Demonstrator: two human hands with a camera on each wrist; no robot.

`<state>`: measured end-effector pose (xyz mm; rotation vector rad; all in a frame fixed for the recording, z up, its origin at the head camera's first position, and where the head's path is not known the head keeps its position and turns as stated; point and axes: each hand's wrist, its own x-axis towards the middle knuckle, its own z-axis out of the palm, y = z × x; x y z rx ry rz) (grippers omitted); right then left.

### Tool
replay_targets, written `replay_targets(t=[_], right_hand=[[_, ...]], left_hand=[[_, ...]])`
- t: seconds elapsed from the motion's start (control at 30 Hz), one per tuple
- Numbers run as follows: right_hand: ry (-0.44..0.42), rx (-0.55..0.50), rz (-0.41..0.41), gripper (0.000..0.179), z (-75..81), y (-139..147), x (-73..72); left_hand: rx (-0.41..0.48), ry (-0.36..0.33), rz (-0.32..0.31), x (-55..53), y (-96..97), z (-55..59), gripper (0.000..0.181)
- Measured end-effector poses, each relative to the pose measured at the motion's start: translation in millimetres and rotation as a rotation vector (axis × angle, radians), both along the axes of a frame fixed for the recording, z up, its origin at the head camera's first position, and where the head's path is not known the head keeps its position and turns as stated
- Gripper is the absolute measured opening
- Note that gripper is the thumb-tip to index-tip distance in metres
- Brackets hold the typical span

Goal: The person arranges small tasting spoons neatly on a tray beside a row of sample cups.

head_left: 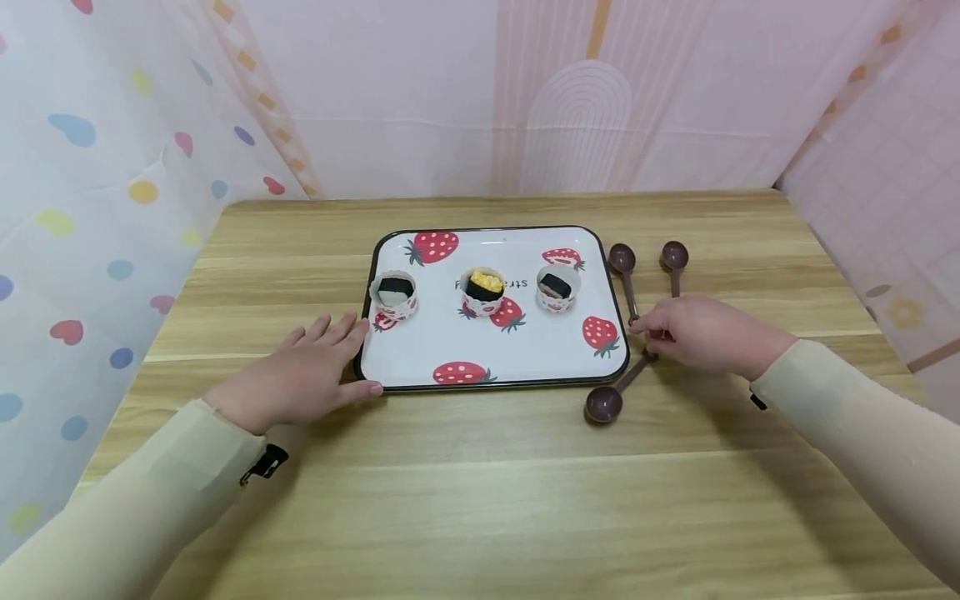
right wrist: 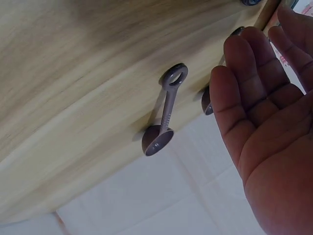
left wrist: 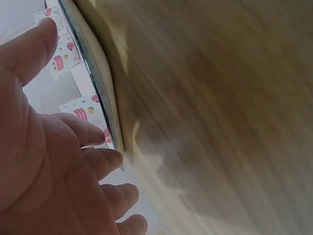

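A white strawberry-print tray (head_left: pixel 420 350) with a dark rim carries three paper cups (head_left: pixel 557 302), each holding a small sushi piece wrapped in black. One sushi piece has a yellow topping (head_left: pixel 487 281). My left hand (head_left: pixel 311 375) lies spread at the tray's left edge, thumb by its front corner. To the right of the tray are three dark brown measuring spoons. Loosely bent, my right hand (head_left: pixel 701 333) hovers among them, fingertips right at the handle end of the back left spoon (head_left: pixel 622 258). The front spoon (head_left: pixel 603 404) points its handle under that hand.
The back right measuring spoon (right wrist: pixel 158 140) lies bowl away from me, just behind the right hand. A wooden table (head_left: pixel 480 500) extends around the tray. Patterned curtains (head_left: pixel 405 100) hang along its back and sides.
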<state>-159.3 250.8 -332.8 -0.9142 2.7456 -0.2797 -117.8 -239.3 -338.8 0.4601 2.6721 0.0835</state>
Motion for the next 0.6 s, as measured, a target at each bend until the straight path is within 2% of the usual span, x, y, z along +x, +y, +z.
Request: replay_targets(t=[0.33,0.6], right_hand=[[0.006,0.007,0.003,0.025,-2.6,5.4,1.0],[-0.007,-0.014,0.015,0.019,-6.1,7.5,0.9]], left_hand=[[-0.012,-0.007,-0.026,-1.3,1.2,-2.8,0.104],[-0.012,-0.008,-0.016,-5.3,0.9,-5.2,0.106]])
